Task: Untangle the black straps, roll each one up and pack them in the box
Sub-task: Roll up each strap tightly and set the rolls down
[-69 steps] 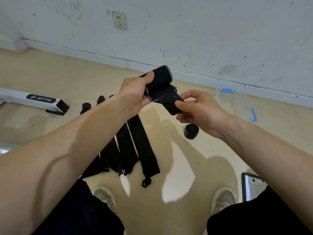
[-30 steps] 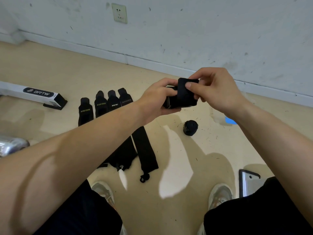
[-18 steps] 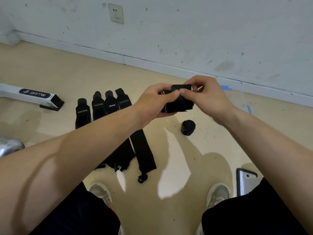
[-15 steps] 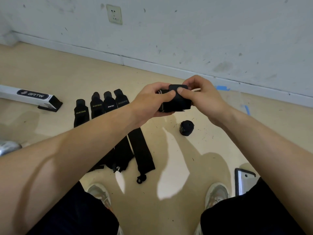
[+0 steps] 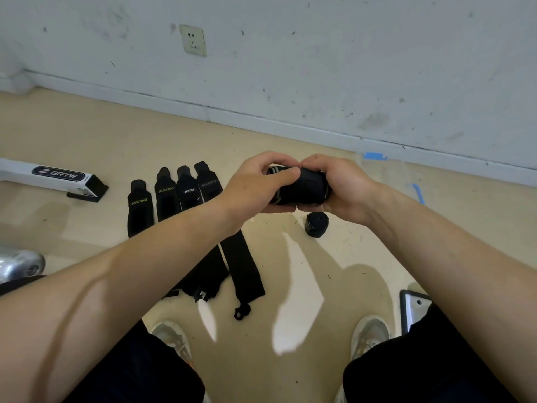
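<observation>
Both hands hold one rolled black strap (image 5: pixel 299 189) in the air above the floor. My left hand (image 5: pixel 255 184) grips its left end, thumb on top. My right hand (image 5: pixel 340 187) is curled round its right end. Directly below lies a second finished roll (image 5: pixel 316 224) on the floor. Several flat black straps (image 5: pixel 186 196) lie side by side to the left, their labelled ends toward the wall; my left forearm hides their middles. A transparent box (image 5: pixel 389 173) is faintly visible on the floor behind my right hand.
A white bar with a black foot (image 5: pixel 58 178) lies at the left. A shiny metal object (image 5: pixel 20 264) sits at the left edge, a grey plate (image 5: pixel 412 308) by my right knee. My shoes (image 5: pixel 369 334) stand near the bottom. The wall runs along the back.
The loose tail has been wound onto the roll. Both hands have closed round the finished roll and sunk slightly toward the floor.
</observation>
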The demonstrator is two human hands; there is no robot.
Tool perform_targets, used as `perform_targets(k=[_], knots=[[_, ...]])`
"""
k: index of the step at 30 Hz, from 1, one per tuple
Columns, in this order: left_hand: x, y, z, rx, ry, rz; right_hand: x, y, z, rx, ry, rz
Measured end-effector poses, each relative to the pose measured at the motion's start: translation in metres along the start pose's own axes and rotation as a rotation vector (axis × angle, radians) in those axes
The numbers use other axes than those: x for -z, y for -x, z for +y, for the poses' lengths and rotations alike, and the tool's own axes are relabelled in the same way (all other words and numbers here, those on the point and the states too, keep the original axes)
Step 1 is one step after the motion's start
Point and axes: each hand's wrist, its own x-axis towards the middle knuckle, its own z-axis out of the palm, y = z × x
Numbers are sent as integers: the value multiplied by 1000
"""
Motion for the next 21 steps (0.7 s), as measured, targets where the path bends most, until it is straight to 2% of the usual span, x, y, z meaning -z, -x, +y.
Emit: perform_targets(k=[3, 7, 11, 14, 18, 21], knots=[[3, 3, 5, 52, 145, 37, 1, 5, -2, 103, 101, 9], [11, 6, 20, 148, 294, 113, 6, 17, -3, 252, 92, -169], [11, 14, 25, 222, 313, 92, 2, 23, 4, 351, 220, -86], [7, 20, 28, 197, 323, 49, 0, 24, 6, 335, 143, -49], [11, 20, 29, 85, 134, -91, 3, 27, 1, 296, 21, -52], [13, 18, 23, 80, 94, -112, 2, 31, 3, 270, -6, -31]])
